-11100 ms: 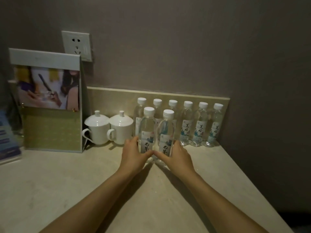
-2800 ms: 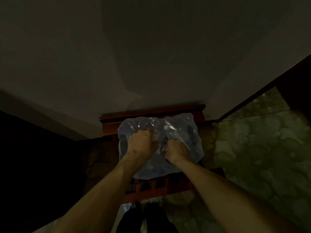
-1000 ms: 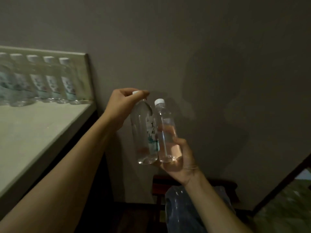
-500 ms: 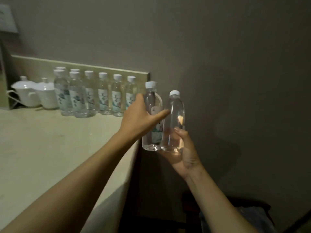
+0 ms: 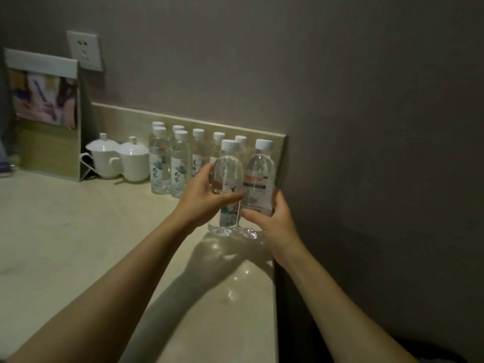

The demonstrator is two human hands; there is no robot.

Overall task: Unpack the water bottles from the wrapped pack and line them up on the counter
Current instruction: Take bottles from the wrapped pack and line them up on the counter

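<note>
Left hand (image 5: 201, 199) and right hand (image 5: 272, 221) each grasp one bottle (image 5: 228, 179), now carried over and seemingly standing on worktop (image 5: 78, 231) before the existing row (image 5: 180, 155).

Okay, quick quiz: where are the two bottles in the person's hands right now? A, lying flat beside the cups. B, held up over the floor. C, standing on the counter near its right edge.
C: both bottles stand upright, bases on the counter, a hand gripping each.
</note>
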